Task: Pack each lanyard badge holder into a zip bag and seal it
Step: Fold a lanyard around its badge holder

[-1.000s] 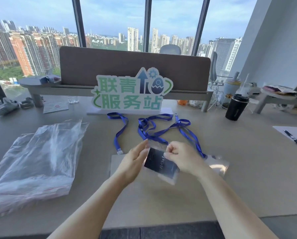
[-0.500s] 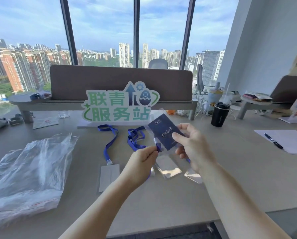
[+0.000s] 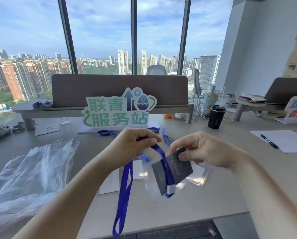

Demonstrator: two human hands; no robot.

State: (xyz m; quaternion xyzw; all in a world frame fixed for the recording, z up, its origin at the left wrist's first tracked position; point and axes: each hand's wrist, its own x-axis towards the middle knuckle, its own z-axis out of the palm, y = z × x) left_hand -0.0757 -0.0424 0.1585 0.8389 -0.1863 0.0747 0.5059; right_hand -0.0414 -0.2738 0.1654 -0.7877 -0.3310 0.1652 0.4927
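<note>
Nearest the camera, low in the frame, a blue lanyard [image 3: 125, 183] hangs in a long loop from the left hand [image 3: 135, 144], whose fingers are pinched closed on the strap at centre frame. Just to its right, the right hand [image 3: 201, 150] grips the dark badge holder [image 3: 173, 171] between thumb and fingers, the strap crossing its face, all lifted clear of the desk [image 3: 230, 169]. Nothing is bagged yet, as far as I can judge: this holder is not in a bag, and sealing remains. At left lies a heap of clear zip bags [image 3: 28, 173], untouched. Under the hands rest more clear holders [image 3: 197, 178] and white cards [image 3: 109, 185], with further blue straps [image 3: 106, 132] behind. Beyond stand a green sign [image 3: 118, 111] and a black cup [image 3: 215, 117].
</note>
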